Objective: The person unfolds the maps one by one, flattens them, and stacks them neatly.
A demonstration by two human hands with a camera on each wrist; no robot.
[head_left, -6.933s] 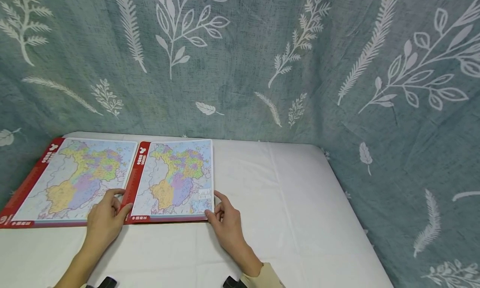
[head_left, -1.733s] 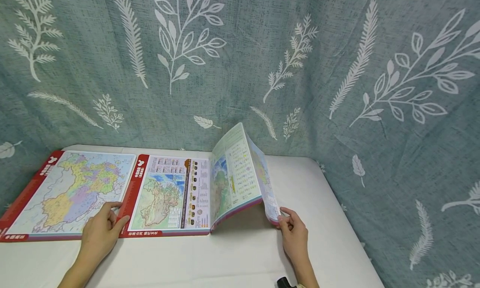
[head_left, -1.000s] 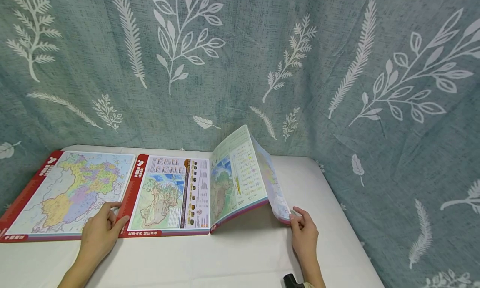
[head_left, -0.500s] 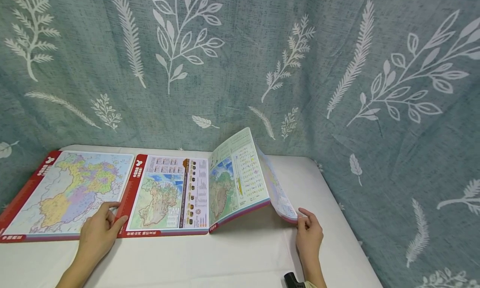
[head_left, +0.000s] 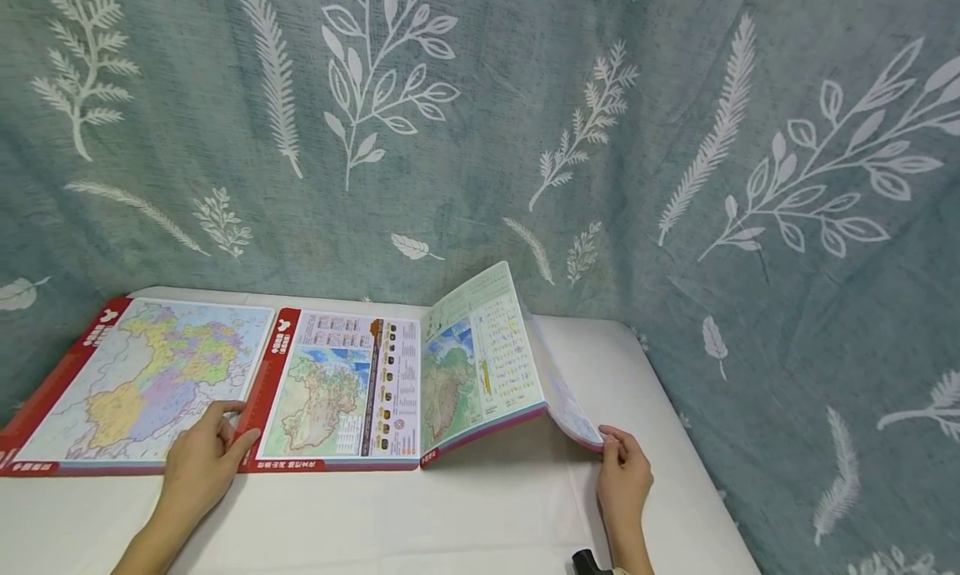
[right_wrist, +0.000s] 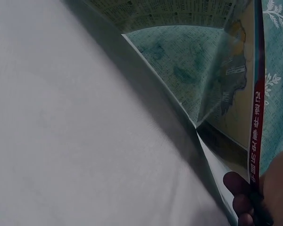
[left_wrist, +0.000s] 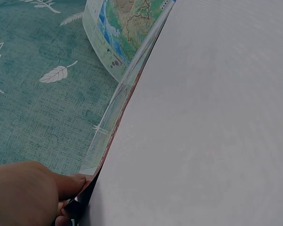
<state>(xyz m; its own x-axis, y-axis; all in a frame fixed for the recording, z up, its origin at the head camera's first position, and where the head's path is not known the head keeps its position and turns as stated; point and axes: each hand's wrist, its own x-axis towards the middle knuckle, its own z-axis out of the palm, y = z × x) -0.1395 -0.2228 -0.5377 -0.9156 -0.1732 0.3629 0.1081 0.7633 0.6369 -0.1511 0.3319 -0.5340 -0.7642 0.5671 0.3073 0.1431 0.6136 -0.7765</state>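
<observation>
A folding map (head_left: 322,396) with a red left margin lies partly unfolded on the white-covered table. Its middle panel (head_left: 480,358) stands up in a slanting fold, and the panel behind slopes down to the right. My left hand (head_left: 197,462) pinches the map's left edge near the lower corner; in the left wrist view, the thumb (left_wrist: 70,184) lies over that edge. At the far end, my right hand (head_left: 625,479) pinches the lower right corner. The right wrist view has its fingers at the map's red lettered edge (right_wrist: 256,127).
Left of the unfolded map, a second folded map (head_left: 172,375) lies flat, its right side next to my left hand. A green leaf-patterned cloth (head_left: 480,142) hangs behind and to the right. White cloth (head_left: 375,525) covers the table in front.
Earlier the map lay folded flat. My right hand has drawn its corner far right, opening the panels, and lately edges a little farther right. My left hand stays at the left edge.
</observation>
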